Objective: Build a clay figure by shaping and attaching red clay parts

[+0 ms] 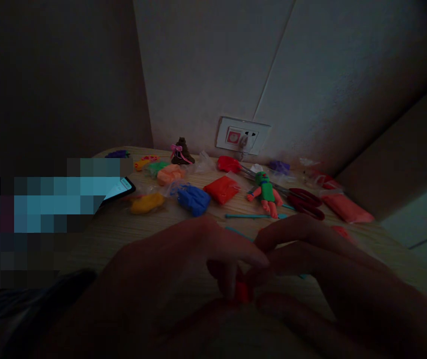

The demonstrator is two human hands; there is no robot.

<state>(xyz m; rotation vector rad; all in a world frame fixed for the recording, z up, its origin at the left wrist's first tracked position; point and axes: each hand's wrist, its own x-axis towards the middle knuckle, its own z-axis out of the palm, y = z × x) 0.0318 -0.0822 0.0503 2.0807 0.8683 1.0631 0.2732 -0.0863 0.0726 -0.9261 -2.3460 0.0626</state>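
Note:
In the head view a small lump of red modelling clay (244, 292) is held low over the table, mostly covered by fingers. My left hand (183, 264) has its thumb and fingers closed around the left side of the lump. From the other side my right hand (321, 279) bends its fingers and thumb against it, the fingertips meeting those of my left hand. Just beyond lies a clay figure (266, 192) with a green body and pinkish limbs. Blue modelling tools (249, 216) rest near its feet. Dim light hides the lump's exact shape.
Bagged clay in several colours lies across the table, including blue (194, 199), orange-red (222, 189) and yellow (147, 203). Dark-red-handled scissors (306, 202) sit at the right. A brown clay piece (182, 151) with a pink bow stands near the wall socket (242, 135). A phone (120, 189) is at the left.

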